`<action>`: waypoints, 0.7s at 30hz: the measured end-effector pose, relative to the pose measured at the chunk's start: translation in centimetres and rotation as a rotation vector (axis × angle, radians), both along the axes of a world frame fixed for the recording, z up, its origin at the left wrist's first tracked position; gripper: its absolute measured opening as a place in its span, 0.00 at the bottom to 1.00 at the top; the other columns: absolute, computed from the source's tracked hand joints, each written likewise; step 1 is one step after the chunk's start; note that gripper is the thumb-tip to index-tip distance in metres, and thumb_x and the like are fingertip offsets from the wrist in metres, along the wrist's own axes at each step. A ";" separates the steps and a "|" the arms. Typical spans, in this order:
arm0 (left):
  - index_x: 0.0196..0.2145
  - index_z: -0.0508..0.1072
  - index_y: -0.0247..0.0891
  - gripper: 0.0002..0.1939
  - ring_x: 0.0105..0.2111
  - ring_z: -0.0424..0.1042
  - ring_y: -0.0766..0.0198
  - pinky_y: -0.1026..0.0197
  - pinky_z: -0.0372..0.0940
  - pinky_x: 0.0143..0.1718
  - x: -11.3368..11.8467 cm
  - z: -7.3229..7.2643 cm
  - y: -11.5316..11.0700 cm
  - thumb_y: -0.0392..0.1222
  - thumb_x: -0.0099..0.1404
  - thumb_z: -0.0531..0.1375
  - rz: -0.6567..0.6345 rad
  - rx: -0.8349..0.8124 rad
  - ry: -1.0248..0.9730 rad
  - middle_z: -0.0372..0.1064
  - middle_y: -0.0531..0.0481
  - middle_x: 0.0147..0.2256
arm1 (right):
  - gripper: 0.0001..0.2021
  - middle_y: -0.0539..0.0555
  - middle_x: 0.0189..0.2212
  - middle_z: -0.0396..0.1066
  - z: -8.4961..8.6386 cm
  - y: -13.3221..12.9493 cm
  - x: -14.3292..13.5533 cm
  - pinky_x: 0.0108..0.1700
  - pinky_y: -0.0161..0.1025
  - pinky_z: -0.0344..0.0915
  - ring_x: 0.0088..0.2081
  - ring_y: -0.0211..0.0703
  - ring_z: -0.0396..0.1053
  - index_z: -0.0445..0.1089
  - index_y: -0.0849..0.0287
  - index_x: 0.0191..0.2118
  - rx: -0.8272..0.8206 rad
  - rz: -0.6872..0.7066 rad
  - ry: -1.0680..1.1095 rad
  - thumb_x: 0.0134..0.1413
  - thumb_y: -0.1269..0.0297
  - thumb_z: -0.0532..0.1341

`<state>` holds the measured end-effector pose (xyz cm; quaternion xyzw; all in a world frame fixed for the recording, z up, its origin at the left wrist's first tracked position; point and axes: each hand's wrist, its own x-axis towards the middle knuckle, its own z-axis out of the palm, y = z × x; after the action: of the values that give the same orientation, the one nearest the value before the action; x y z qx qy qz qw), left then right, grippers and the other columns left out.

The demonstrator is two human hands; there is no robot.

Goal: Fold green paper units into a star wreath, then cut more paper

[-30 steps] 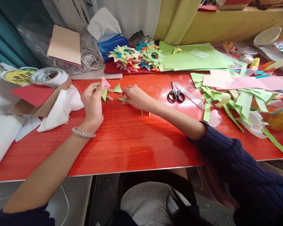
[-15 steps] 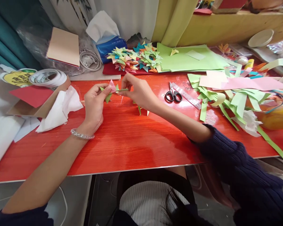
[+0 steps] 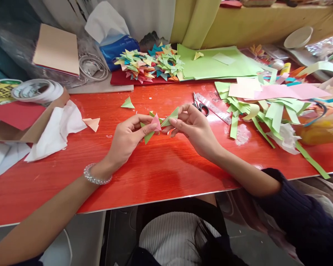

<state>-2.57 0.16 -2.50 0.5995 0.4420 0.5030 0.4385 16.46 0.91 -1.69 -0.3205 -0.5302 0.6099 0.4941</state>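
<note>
My left hand (image 3: pixel 130 138) pinches a small folded piece of pink and green paper (image 3: pixel 156 122) between thumb and fingers. Just to its right, my right hand (image 3: pixel 195 129) holds a light green folded paper triangle (image 3: pixel 170 117), its tip close to the pink part; whether they touch is unclear. Both hands are above the red table (image 3: pixel 155 173). A loose green triangle (image 3: pixel 127 103) lies beyond my left hand, and a peach folded piece (image 3: pixel 92 123) lies to the left of it. Something small and pale under my fingers is mostly hidden.
Black-handled scissors (image 3: pixel 201 105) and a clear ruler (image 3: pixel 214 109) lie behind my right hand. Green paper strips (image 3: pixel 277 116) heap at the right. Pointed paper rings (image 3: pixel 137 65) and green sheets (image 3: pixel 211 66) are at the back. Tape rolls (image 3: pixel 36 90) and crumpled tissue (image 3: pixel 58 127) sit left.
The view has shifted. Both hands have moved right relative to the table, and my right hand now shows the light green triangle flat-side on. The green and peach triangles on the table have come into sight.
</note>
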 end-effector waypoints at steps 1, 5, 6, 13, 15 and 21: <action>0.36 0.77 0.40 0.07 0.21 0.66 0.74 0.73 0.57 0.18 0.1 0.0 -0.1 0.43 0.60 0.66 0.003 0.005 0.013 0.73 0.53 0.27 | 0.17 0.46 0.28 0.73 0.1 0.0 0.0 0.33 0.34 0.71 0.30 0.36 0.74 0.57 0.55 0.37 0.003 0.009 -0.015 0.51 0.58 0.67; 0.36 0.78 0.41 0.06 0.19 0.64 0.75 0.73 0.58 0.17 0.3 0.3 -0.5 0.43 0.61 0.65 0.014 0.047 0.059 0.73 0.54 0.27 | 0.15 0.50 0.30 0.75 0.5 -0.2 0.2 0.35 0.34 0.72 0.33 0.37 0.76 0.65 0.59 0.40 0.014 0.055 -0.131 0.52 0.55 0.66; 0.36 0.78 0.41 0.06 0.19 0.63 0.75 0.73 0.58 0.17 0.4 0.4 -0.5 0.43 0.62 0.64 0.019 0.057 0.078 0.73 0.55 0.26 | 0.15 0.51 0.31 0.75 0.6 -0.3 0.3 0.34 0.34 0.72 0.33 0.37 0.75 0.67 0.60 0.38 0.020 0.066 -0.167 0.52 0.54 0.66; 0.36 0.78 0.41 0.06 0.19 0.66 0.75 0.71 0.63 0.19 0.4 0.8 -0.9 0.44 0.62 0.64 0.068 0.068 0.162 0.75 0.54 0.28 | 0.11 0.52 0.29 0.77 0.8 -0.6 0.3 0.34 0.33 0.74 0.31 0.36 0.76 0.71 0.62 0.32 0.042 -0.020 -0.211 0.53 0.58 0.66; 0.37 0.78 0.41 0.07 0.19 0.67 0.74 0.71 0.64 0.19 0.4 0.8 -1.0 0.44 0.62 0.65 0.074 0.055 0.171 0.75 0.54 0.28 | 0.11 0.52 0.30 0.77 0.8 -0.8 0.1 0.37 0.35 0.76 0.32 0.37 0.77 0.71 0.62 0.32 0.022 -0.027 -0.196 0.53 0.58 0.65; 0.38 0.78 0.40 0.08 0.22 0.72 0.71 0.70 0.67 0.20 0.6 0.9 -1.3 0.44 0.62 0.64 0.063 0.066 0.194 0.75 0.54 0.27 | 0.10 0.50 0.29 0.77 0.5 -1.1 -0.1 0.38 0.34 0.76 0.34 0.37 0.77 0.69 0.60 0.32 0.098 -0.059 -0.163 0.54 0.58 0.65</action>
<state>-2.01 -1.10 -1.56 0.6451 0.4843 0.4706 0.3577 16.38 -0.18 -1.20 -0.3598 -0.5881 0.5404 0.4823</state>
